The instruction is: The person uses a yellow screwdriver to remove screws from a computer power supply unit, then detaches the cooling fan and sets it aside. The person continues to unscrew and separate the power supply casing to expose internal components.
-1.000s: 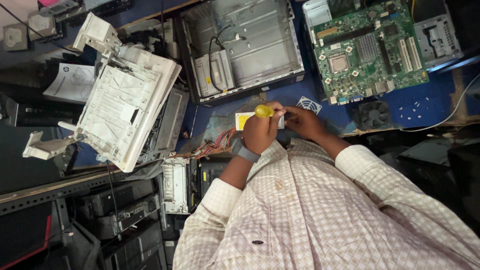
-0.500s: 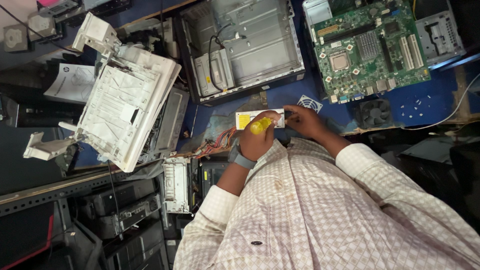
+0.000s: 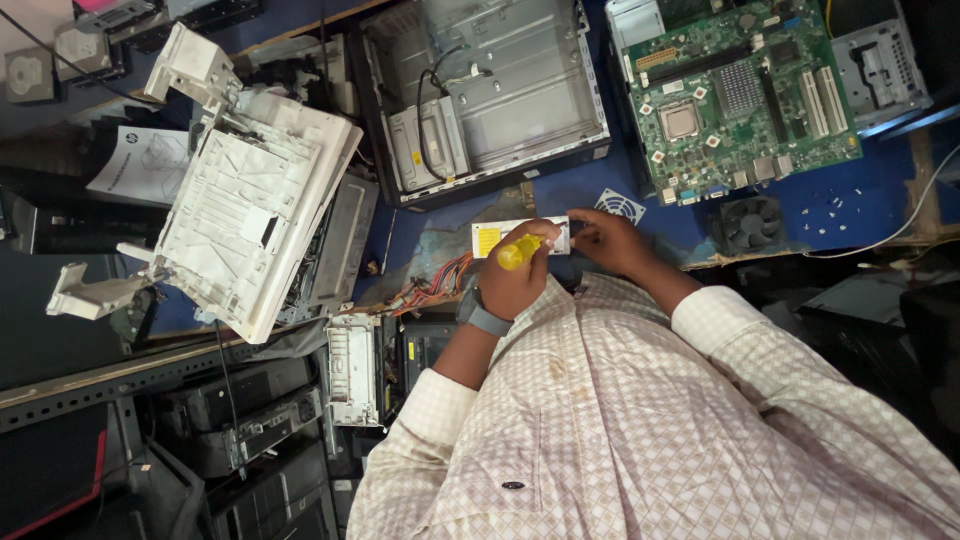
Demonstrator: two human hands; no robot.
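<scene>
Both hands are busy close in front of the person's chest. Left hand [image 3: 510, 288] is wrapped tight round a yellow-handled screwdriver [image 3: 518, 252], and right hand [image 3: 612, 240] has its fingers curled onto the right end of a small grey metal box [image 3: 490, 238] with a yellow label. So the hands sit near each other, each clamped on its own thing. I can't see the screwdriver tip, the fist hides it.

That box lies flat on the near edge of the blue bench [image 3: 860, 215], just this side of the open desktop case [image 3: 520, 90]. A bundle of coloured wires [image 3: 440, 285] trails off to its near left.

Handling-wise I'd guess it's stiff sheet metal, fairly light, not fragile on the outside, but smooth enough to skate on the bench under screwdriver pressure. Pinning it by the short end or the long edges looks like the sane grip. I'd stay off the wires, since tugging those seems the easy way to hurt it.

Further right there's a green motherboard [image 3: 740, 90] and a black fan [image 3: 748, 225], and a stripped white printer body [image 3: 250, 220] sits far left.
</scene>
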